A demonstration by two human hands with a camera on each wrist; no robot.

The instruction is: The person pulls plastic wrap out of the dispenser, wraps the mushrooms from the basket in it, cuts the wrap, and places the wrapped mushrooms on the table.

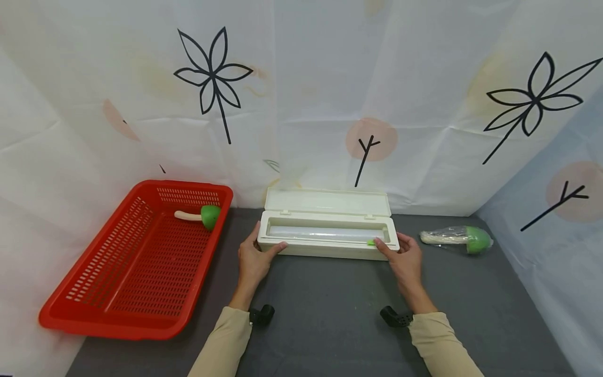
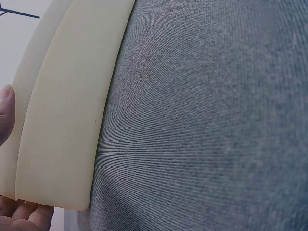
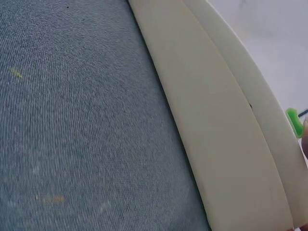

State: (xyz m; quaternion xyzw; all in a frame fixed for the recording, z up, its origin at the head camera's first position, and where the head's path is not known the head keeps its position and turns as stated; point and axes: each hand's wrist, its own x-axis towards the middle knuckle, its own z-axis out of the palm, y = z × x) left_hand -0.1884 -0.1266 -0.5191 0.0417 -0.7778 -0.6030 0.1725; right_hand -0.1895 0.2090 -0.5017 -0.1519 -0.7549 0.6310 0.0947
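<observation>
Left grip (image 1: 254,259) and right grip (image 1: 407,264): each partly open, holding one end of the white box (image 1: 325,250). The box rests on the bench (image 1: 330,314), lid (image 1: 328,202) raised at rear.

The long cream rectangular box (image 1: 325,250) looks like smooth, hard plastic with a satin finish; the pale strip (image 1: 325,232) inside shines like film. The small green tab (image 1: 372,242) appears plastic. The red rectangular perforated basket (image 1: 118,330) is smooth, slightly glossy plastic. Crinkled, glossy clear film covers the green-and-cream stalked piece (image 1: 477,240). The grey tabletop covering (image 2: 207,125) is matt, finely ribbed cloth; the white printed backdrop (image 1: 311,78) looks matt and creased.
</observation>
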